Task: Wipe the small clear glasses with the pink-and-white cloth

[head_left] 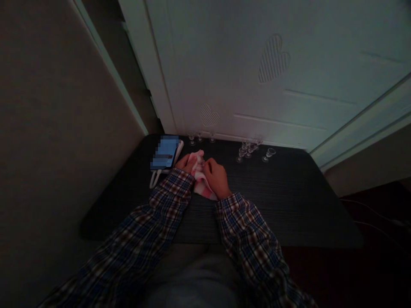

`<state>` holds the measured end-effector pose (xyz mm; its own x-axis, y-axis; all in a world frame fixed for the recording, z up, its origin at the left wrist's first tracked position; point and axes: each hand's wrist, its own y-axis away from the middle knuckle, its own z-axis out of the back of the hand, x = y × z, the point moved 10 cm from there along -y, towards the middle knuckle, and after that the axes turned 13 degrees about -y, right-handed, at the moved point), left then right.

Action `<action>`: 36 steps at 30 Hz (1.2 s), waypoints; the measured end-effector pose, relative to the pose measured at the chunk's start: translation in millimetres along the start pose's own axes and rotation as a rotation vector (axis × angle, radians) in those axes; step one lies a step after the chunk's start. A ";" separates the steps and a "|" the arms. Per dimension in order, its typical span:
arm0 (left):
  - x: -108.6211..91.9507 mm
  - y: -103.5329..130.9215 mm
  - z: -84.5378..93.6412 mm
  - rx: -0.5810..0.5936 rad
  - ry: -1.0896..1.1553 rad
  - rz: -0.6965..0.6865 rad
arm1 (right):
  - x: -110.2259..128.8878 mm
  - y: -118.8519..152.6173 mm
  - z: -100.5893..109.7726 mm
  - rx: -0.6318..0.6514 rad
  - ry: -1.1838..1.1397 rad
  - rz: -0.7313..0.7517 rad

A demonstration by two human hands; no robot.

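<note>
A pink and white cloth (204,187) is bunched between my two hands above the dark table (276,205). My left hand (186,163) has its fingers closed on the cloth's left side. On the other side, my right hand (217,175) is closed with its fingers curled at the cloth; something small and clear seems to show between the hands, too dim to make out. Several small stemmed glasses (251,149) stand close together to the right, with one glass (268,154) a little apart. More small glasses (200,137) stand at the back edge beyond the cloth.
A phone (165,152) with a lit screen lies on a white object at the table's left, with a white cable loop (155,179) beside it. A white panel with heart patterns (224,77) rises behind the table. A wall (64,128) stands at the left.
</note>
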<state>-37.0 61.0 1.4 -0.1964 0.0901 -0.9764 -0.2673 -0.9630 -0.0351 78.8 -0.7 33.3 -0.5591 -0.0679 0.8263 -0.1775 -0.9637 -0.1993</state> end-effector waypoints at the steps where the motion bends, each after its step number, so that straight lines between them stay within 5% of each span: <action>1: 0.2 -0.4 1.3 -0.009 -0.019 0.000 | -0.3 0.1 -0.7 0.005 -0.004 0.000; 7: 0.9 -5.8 10.4 -0.069 -0.272 -0.077 | 0.3 0.2 -0.7 0.006 -0.008 0.000; 21: -5.6 -3.7 8.2 -0.060 -0.311 -0.089 | 2.4 0.0 9.2 -0.076 -0.008 0.012; 36: -8.3 -3.8 8.7 -0.075 -0.416 -0.108 | -3.3 -0.6 4.1 -0.022 -0.036 -0.024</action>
<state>-42.5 66.1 11.5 -0.5385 0.2710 -0.7978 -0.2411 -0.9568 -0.1623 84.0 -0.9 32.9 -0.5250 -0.0546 0.8493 -0.2086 -0.9593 -0.1906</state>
